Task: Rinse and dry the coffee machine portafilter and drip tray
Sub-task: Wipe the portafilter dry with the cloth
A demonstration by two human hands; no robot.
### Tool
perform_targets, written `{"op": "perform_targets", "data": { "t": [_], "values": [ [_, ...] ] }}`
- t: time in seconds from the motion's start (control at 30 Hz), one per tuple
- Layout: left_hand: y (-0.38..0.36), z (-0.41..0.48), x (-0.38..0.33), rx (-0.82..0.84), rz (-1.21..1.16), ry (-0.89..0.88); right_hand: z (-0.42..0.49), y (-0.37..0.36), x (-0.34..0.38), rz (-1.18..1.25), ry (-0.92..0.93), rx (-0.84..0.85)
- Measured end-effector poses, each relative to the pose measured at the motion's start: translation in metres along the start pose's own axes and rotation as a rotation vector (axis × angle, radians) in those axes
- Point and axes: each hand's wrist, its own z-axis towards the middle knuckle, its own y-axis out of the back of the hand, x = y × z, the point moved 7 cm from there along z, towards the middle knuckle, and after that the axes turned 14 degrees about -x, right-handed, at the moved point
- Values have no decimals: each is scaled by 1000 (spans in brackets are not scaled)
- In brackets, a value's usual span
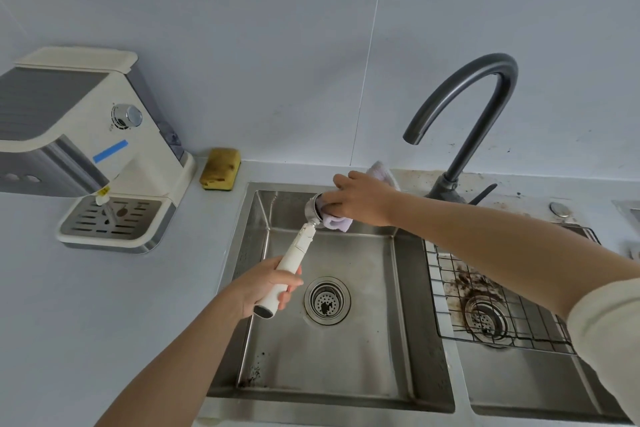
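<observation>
Centre frame, over the sink point(401, 288): my left hand point(263, 288) grips the portafilter point(299, 248) by its handle, and my right hand point(360, 198) presses a pinched cloth point(337, 221) into its basket.

I judge the rinse done and drying under way.

The drip tray point(110, 218) sits in the coffee machine point(86, 135), left of frame, seemingly not yet handled.

No legible writing; one blank blue tape strip point(110, 151).

The cream plastic coffee machine point(104, 135) stands on the pale countertop point(104, 315) left of the rectangular stainless steel sink basin point(346, 364), with its slotted metal drip tray point(110, 220) at its front and the yellow rectangular sponge point(220, 168) just to its right by the wall. Over that basin the left hand point(263, 286) holds the white-handled metal portafilter point(294, 253), whose head lies farther back against the pale cloth point(337, 221) in the right hand point(360, 198). The dark curved metal faucet point(478, 104) stands behind and right, and a wire grid rack point(450, 274) lies in the neighbouring basin point(519, 385).
</observation>
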Motion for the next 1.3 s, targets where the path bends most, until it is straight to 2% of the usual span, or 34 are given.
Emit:
{"op": "perform_targets", "data": {
  "t": [0.1, 0.23, 0.33, 0.43, 0.5, 0.63, 0.8, 0.93, 1.03, 1.17, 1.3],
  "values": [
    [-3, 2, 1, -60, -27, -44, 4, -8, -1, 279, -296, 187],
    [-11, 5, 5, -112, -93, -58, 1, -19, -9, 746, -703, 318],
    [-14, 7, 3, -124, -184, -48, -12, -19, -20, 1247, -1022, 195],
    [-16, 9, -1, -142, -225, -56, -21, -21, -29, 1460, -1236, 6],
    [-21, 10, -3, -157, -200, -68, -21, -19, -31, 1468, -1291, -71],
    [-34, 7, -6, -152, -180, -76, -15, -19, -27, 1375, -1268, -37],
    [-32, 5, -7, -159, -269, -63, -4, -7, -26, 1151, -1008, 55],
    [-40, 2, -16, -105, -408, -36, 1, 11, -40, 928, -865, 0],
    [-48, 0, -28, -7, -601, 37, -8, 14, -51, 1046, -972, -137],
    [-48, -4, -45, 107, -821, 74, -30, 16, -60, 1235, -1167, -448],
    [-54, -5, -54, 305, -967, 105, -43, 14, -55, 1053, -1247, -661]
  ]
}}
